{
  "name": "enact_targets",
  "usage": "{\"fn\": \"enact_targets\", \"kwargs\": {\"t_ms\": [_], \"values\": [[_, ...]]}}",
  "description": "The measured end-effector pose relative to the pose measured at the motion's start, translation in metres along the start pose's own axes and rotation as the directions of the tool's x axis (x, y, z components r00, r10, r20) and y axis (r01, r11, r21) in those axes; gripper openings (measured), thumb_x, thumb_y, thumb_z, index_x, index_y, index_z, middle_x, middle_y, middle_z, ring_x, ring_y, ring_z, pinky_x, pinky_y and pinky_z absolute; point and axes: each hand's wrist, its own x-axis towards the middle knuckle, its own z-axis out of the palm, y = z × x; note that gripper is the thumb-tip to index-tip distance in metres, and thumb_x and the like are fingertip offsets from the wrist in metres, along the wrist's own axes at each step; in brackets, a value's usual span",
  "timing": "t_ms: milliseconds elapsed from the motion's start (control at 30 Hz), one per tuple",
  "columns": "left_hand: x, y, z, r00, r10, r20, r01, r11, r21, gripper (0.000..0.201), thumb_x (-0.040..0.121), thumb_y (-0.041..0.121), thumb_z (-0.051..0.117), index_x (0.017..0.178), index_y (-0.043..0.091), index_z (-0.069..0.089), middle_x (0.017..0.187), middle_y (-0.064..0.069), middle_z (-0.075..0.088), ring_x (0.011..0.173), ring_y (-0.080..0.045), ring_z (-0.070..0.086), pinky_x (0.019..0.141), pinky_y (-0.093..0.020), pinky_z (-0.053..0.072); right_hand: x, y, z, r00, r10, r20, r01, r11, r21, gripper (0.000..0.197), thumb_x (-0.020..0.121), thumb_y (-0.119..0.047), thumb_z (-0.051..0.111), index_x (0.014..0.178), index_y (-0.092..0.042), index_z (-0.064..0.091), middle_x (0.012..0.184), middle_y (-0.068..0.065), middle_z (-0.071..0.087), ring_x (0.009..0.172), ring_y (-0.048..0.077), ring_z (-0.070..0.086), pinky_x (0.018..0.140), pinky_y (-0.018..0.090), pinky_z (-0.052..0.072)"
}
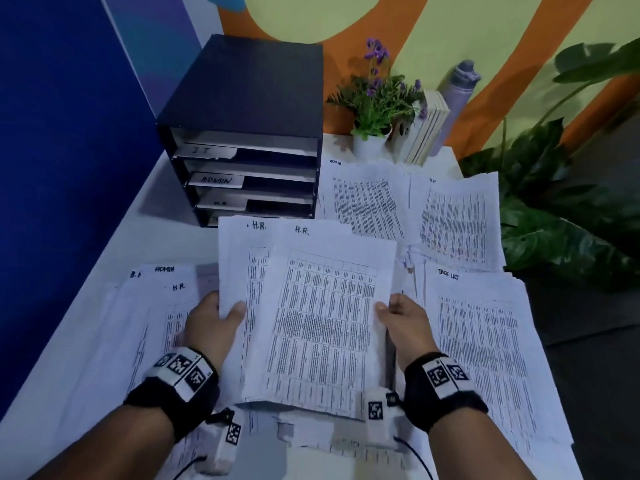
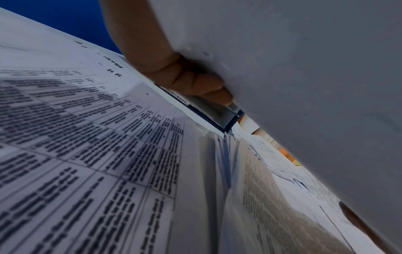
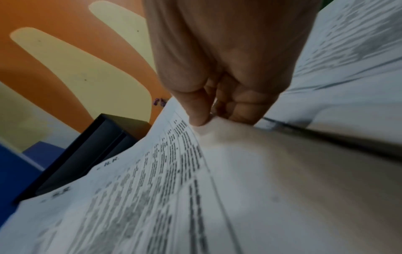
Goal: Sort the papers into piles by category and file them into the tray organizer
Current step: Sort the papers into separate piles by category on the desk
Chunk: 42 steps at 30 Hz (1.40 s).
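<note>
Two printed sheets marked H.R. are held up over the table in the head view. My left hand pinches the left sheet at its left edge, thumb on top. My right hand pinches the right sheet at its right edge, thumb on the print, as the right wrist view shows. The black tray organizer stands behind them with slots labelled IT, ADMIN and H.R. In the left wrist view my curled fingers press under the raised sheet.
Paper piles cover the white table: a mixed ADMIN and H.R. pile at left, an ADMIN pile behind, another pile at back right, a task-list pile at right. A potted plant, books and a bottle stand at the back.
</note>
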Motion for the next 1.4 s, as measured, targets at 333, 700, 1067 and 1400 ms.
{"fn": "enact_targets", "kwargs": {"t_ms": [333,700,1067,1400], "values": [[-0.012,0.011,0.004,0.996,-0.016,0.089,0.023,0.996,-0.087,0.021,0.075,0.022,0.081,0.090,0.024,0.067,0.086,0.006,0.073,0.080,-0.016,0.069,0.077,-0.033,0.055,-0.023,0.000,-0.007,1.000,0.006,-0.002,-0.005,0.980,0.201,0.017,0.095,-0.007,0.059,0.078,-0.011,0.059,0.065,-0.004,0.062,0.065,0.014,0.054,0.067,0.029,0.045],[-0.029,0.031,0.021,0.960,0.108,0.258,-0.077,0.989,-0.129,0.010,0.096,0.034,0.054,0.102,0.038,0.061,0.106,0.007,0.070,0.100,-0.016,0.066,0.093,-0.044,0.051,-0.034,-0.015,-0.012,0.997,-0.059,0.040,0.046,0.961,0.271,0.027,0.097,-0.005,0.052,0.113,-0.026,0.061,0.108,-0.002,0.071,0.103,0.018,0.066,0.088,0.035,0.051],[-0.051,0.099,0.042,0.951,0.269,0.151,-0.205,0.918,-0.339,0.013,0.091,0.018,0.062,0.101,0.024,0.057,0.105,-0.006,0.066,0.093,-0.009,0.064,0.094,-0.036,0.048,-0.062,-0.057,-0.017,0.897,-0.418,-0.146,0.442,0.830,0.338,0.071,0.086,0.016,0.051,0.111,-0.049,0.042,0.103,-0.013,0.063,0.080,-0.002,0.064,0.066,0.016,0.053],[-0.030,0.097,0.078,0.976,0.190,0.102,-0.136,0.908,-0.396,0.017,0.095,0.022,0.058,0.105,0.035,0.058,0.102,0.011,0.069,0.098,-0.012,0.065,0.085,-0.036,0.050,-0.018,-0.007,-0.036,0.991,-0.116,0.073,0.109,0.990,0.089,0.009,0.096,-0.010,0.053,0.101,-0.016,0.058,0.091,0.013,0.063,0.070,0.035,0.063,0.054,0.033,0.053]]}}
